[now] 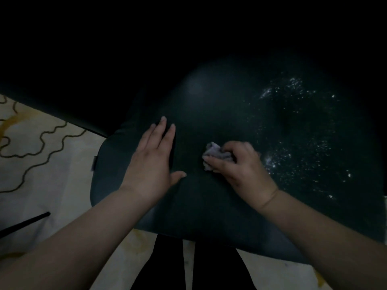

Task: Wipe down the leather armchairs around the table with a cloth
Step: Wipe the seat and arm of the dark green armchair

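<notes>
- Dark green-black leather armchair seat: fills the middle and right of the head view; surface glossy, with scattered white specks across its right half. The upper part of the frame is too dark to read.
- Pale floor covering with dark wavy line pattern: lies left of and below the seat; yellowish patches show on it.
- Person's dark trouser legs: 2 legs visible at the bottom centre, just in front of the seat's near edge.
- Thin black rod: lies on the floor at lower left, apart from the seat.
- Left hand: flat on the seat's left portion, fingers straight, thumb spread; holds nothing.
- Right hand: fingers curled round the cloth, pressing it on the seat centre.
- Small crumpled grey-lilac cloth: bunched under the right fingers, touching the leather, near the left hand but apart from it.
</notes>
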The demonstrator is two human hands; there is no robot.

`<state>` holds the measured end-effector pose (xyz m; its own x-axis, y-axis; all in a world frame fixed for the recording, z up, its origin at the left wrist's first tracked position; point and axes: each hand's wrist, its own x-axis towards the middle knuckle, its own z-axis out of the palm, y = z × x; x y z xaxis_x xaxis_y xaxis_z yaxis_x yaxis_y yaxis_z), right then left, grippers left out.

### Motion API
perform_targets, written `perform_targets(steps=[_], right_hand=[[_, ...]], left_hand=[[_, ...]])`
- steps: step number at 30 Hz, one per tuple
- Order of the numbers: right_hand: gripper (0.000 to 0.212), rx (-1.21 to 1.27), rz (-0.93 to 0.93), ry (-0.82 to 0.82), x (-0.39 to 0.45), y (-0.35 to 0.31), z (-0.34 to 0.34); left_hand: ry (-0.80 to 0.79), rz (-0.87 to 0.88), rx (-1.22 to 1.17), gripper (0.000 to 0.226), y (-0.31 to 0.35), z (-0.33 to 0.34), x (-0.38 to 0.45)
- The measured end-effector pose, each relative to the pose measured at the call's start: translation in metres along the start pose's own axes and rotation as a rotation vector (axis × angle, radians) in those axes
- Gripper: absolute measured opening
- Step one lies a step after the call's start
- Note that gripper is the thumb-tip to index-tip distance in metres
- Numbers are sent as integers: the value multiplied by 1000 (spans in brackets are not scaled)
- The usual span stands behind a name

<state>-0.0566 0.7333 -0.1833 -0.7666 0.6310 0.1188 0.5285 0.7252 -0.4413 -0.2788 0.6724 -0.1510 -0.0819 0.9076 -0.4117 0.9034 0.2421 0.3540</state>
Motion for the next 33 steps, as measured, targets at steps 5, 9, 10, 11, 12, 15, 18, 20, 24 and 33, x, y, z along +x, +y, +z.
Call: perform_targets(steps=[5,9,10,11,12,15,18,20,24,33], right_hand=[[37,-105,311,171,-5,67,-16],[25,-14,573,325,41,44,-5],[27,69,531,332,46,35,0],[31,92,439,278,46,28,3],[33,64,351,208,45,27,2],[33,90,419,294,33,59,-11],[33,-19,591,349,13,70,-25],[39,-4,539,300,9,56,-21],[41,-12,177,146,41,50,-8],[29,0,658,357,36,92,-21]], left_hand=[[-4,12,-2,112,9,-3,14],[2,22,2,112,21,-3,26],[1,31,3,112,24,-2,29],[0,40,1,112,28,-1,31],[-1,46,-2,112,31,-1,34],[6,57,5,112,36,-1,44],[15,33,6,113,36,-5,52],[13,29,18,114,37,-8,56],[1,33,44,114,42,-9,63],[-8,58,54,112,58,-19,96]])
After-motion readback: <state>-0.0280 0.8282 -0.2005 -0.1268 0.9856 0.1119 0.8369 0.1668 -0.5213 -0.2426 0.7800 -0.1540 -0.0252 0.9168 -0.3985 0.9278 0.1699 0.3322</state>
